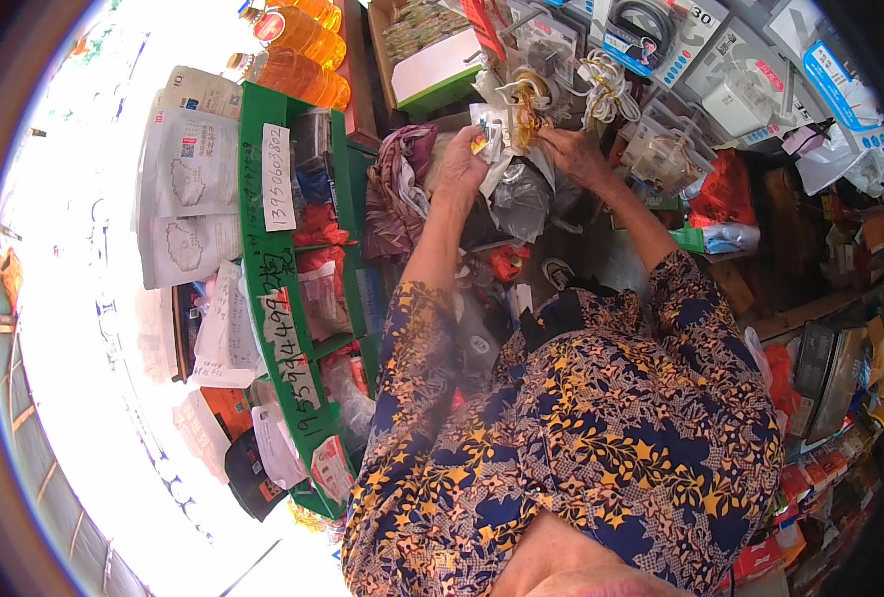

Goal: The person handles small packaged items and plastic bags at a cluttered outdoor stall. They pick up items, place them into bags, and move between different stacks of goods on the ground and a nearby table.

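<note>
My left hand (pixel 463 166) is raised in front of me, its fingers closed on a small white and yellow packet (pixel 490 142). Level with it, my right hand (pixel 578 155) pinches at a bundle of yellow cord (pixel 528 104) hanging among cables. Just right of the cord, a coiled white cable (pixel 606 86) hangs. Beneath both hands sits a clear grey plastic bag (pixel 520 192). The fingertips partly hide what they grip, and small details there are blurred.
Packaged chargers and cables (pixel 741 97) hang at upper right. A green shelf (pixel 274 276) bearing handwriting stands at left, with bottles of orange liquid (pixel 293 78) beyond. A purple cloth (pixel 401 190) hangs beside my left forearm. A red plastic bag (pixel 724 190) lies right.
</note>
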`<state>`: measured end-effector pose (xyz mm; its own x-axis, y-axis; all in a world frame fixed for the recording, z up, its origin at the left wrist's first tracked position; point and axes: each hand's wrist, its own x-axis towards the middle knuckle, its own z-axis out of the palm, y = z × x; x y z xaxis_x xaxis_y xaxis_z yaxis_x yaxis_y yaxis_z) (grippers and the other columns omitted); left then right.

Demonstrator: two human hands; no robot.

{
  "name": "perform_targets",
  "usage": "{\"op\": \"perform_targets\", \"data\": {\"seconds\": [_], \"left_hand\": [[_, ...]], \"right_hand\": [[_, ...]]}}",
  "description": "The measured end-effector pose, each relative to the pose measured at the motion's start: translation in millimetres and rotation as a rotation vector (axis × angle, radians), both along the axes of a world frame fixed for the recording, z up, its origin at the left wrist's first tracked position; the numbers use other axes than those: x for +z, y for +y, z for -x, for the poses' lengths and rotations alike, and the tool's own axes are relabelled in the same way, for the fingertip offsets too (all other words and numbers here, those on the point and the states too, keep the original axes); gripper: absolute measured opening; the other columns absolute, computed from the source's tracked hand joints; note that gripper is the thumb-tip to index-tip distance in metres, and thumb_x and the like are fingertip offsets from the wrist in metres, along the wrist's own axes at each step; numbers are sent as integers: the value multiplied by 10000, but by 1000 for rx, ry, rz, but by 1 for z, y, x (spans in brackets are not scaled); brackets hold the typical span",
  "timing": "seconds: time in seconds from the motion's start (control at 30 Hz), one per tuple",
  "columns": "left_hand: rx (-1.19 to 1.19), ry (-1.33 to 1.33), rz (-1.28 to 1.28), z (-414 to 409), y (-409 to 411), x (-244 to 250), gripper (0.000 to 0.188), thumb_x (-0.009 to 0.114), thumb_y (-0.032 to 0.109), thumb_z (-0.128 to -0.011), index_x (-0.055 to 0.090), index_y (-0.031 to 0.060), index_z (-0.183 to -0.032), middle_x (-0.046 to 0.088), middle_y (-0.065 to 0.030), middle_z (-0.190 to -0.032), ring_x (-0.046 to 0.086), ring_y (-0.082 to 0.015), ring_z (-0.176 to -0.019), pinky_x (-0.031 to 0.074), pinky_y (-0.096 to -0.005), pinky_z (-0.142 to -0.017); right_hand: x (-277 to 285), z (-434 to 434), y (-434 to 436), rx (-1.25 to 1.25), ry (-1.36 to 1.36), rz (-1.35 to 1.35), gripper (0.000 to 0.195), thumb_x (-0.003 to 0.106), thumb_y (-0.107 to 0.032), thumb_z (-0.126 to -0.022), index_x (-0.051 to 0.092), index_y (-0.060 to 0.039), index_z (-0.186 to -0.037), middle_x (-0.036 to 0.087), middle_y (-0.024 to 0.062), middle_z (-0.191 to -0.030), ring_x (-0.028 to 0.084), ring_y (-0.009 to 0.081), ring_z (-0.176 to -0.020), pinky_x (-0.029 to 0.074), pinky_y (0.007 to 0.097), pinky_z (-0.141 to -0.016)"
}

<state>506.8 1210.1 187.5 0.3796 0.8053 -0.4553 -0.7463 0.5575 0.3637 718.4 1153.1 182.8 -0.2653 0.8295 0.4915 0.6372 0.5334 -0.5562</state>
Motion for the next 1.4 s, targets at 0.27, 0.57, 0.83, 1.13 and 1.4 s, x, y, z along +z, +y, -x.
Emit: {"op": "perform_targets", "data": {"seconds": [0.27,0.57,0.83,1.13,1.4], "left_hand": [[-245,390,-396,3,0,2,152,568,36,-806,611,-21,-940,630,-92,-925,607,-164,-833,492,-285,-769],[-472,616,-728,-14,3,40,151,566,95,-809,623,-5,-906,622,-40,-964,556,-108,-830,453,-245,-753],[-761,811,-919,-13,22,33,185,563,143,-803,643,18,-914,613,17,-860,528,-70,-803,414,-226,-775],[-669,783,-879,-5,11,21,172,550,138,-811,629,5,-888,602,8,-861,518,-73,-802,408,-235,-767],[-459,540,-493,-7,-5,14,164,559,121,-809,608,-8,-898,612,-45,-837,575,-131,-779,464,-264,-742]], "right_hand": [[4,-2,3,36,-63,121,123,456,-118,-838,520,-13,-845,552,187,-765,561,391,-707,446,479,-621],[22,16,9,-85,-3,298,212,531,-208,-815,536,4,-824,587,239,-741,587,415,-743,452,486,-640],[26,7,8,58,-22,150,136,536,-143,-818,532,-7,-827,566,222,-685,581,404,-678,437,477,-580],[25,-10,9,57,-320,274,265,467,-117,-852,520,-50,-1104,568,225,-836,599,375,-772,483,440,-637],[1,4,6,74,152,215,182,500,-167,-896,561,4,-913,565,229,-733,589,389,-715,435,441,-597]]}}
